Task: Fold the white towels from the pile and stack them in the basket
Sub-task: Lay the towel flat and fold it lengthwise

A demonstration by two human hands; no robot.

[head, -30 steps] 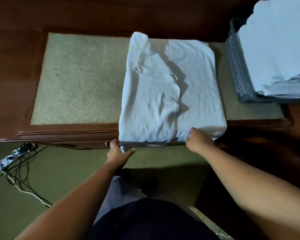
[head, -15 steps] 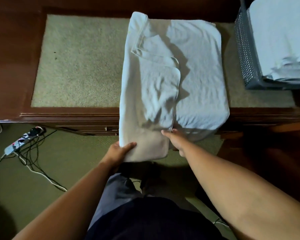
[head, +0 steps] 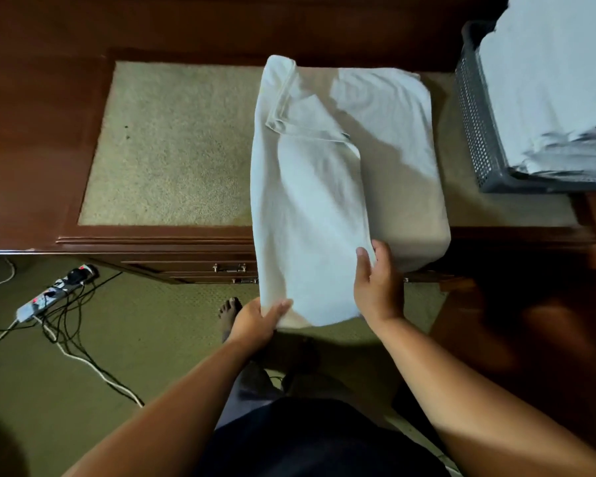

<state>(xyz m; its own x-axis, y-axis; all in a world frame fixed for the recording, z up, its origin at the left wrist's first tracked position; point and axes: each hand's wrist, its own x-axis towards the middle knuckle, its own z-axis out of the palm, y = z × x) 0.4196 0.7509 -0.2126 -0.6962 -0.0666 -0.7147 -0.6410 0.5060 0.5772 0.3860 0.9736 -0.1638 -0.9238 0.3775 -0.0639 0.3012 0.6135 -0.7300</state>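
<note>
Towel (head: 310,218) hangs off the table (head: 152,235); your left hand (head: 255,320) pinches its corner, right hand (head: 379,287) grips its edge.

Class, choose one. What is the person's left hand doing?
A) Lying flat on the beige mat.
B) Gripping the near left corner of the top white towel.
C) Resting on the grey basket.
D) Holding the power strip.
B: the left hand grips the near corner of the top towel, which hangs past the front edge of the table.
</note>
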